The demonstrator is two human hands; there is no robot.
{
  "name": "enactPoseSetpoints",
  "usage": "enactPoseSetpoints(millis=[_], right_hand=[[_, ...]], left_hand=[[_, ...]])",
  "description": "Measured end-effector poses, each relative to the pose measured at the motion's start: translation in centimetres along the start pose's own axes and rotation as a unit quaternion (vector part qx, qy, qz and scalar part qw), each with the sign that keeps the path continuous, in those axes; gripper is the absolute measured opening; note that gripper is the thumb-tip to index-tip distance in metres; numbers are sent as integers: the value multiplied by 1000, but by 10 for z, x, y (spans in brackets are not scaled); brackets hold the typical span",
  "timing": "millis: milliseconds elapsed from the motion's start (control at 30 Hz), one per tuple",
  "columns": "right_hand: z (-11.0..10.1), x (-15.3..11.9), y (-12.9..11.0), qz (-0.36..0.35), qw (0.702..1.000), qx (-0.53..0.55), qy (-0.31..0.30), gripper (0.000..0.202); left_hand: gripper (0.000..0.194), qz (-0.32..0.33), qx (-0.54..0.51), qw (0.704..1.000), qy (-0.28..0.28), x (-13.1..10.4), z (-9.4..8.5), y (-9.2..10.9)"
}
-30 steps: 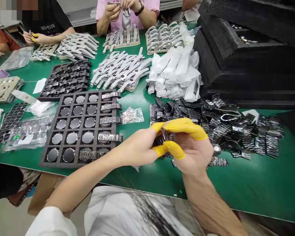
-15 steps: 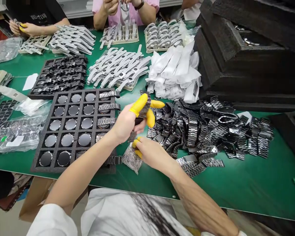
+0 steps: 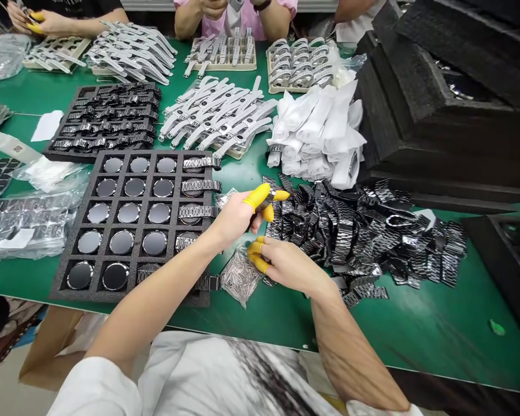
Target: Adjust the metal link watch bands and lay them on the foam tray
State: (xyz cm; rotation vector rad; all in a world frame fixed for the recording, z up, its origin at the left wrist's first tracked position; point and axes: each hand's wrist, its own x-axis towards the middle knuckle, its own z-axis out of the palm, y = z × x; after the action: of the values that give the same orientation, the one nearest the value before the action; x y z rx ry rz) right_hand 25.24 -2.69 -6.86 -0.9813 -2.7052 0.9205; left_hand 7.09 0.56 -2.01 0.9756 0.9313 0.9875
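Observation:
My left hand (image 3: 247, 211), with yellow finger covers, is closed around a black metal watch band (image 3: 266, 199). Just below it, my right hand (image 3: 277, 260) pinches its covered fingers together at the right edge of a clear bag of small metal pins (image 3: 239, 277); anything between the fingertips is too small to make out. Left of my hands lies a black foam tray (image 3: 132, 294) with round watch faces in its compartments and banded watches along its right column. A heap of loose black metal bands (image 3: 333, 225) lies to the right.
White wrapped bundles (image 3: 318, 133) and white-strapped watches (image 3: 219, 115) lie beyond my hands. Another tray of black watches (image 3: 108, 121) sits behind the foam tray. Dark foam trays (image 3: 437, 144) are stacked at the right. Two people work across the table.
The view has shifted slightly. My right hand has moved a little right relative to the pin bag, uncovering more of it. The band in my left hand is turned and shows less.

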Motion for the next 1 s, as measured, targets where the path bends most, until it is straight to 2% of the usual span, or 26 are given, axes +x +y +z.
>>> enactPoseSetpoints(millis=[133, 367, 533, 600, 667, 733, 800, 867, 933, 1000], right_hand=[[-4, 1, 2, 25, 999, -40, -17, 18], [-5, -2, 15, 11, 998, 30, 49, 19], [-6, -3, 20, 5, 992, 85, 98, 16], [-9, -4, 19, 21, 985, 129, 114, 14], [-9, -6, 19, 38, 968, 181, 167, 12], [-7, -9, 20, 61, 934, 220, 276, 13], [-3, -11, 22, 85, 875, 230, 417, 14], [3, -10, 25, 105, 814, 205, 533, 14], [8, -8, 27, 107, 790, 149, 586, 11], [10, -4, 28, 67, 793, 72, 601, 5]], left_hand=[[49, -21, -1, 1000, -6, -3, -1, 2], [46, -62, -16, 998, 1, -2, -2, 5], [16, -79, -56, 995, 19, -4, 3, 6], [16, -82, -67, 994, 21, -5, 5, 6], [22, -89, -62, 994, 10, -5, 5, 5], [26, -94, -55, 994, 2, -5, 5, 5], [26, -102, -51, 993, -4, -5, 5, 3], [25, -122, -46, 991, -22, -5, 5, 1], [28, -157, -36, 985, -61, -6, 5, 0], [35, -187, -33, 977, -98, -7, 6, 0]])
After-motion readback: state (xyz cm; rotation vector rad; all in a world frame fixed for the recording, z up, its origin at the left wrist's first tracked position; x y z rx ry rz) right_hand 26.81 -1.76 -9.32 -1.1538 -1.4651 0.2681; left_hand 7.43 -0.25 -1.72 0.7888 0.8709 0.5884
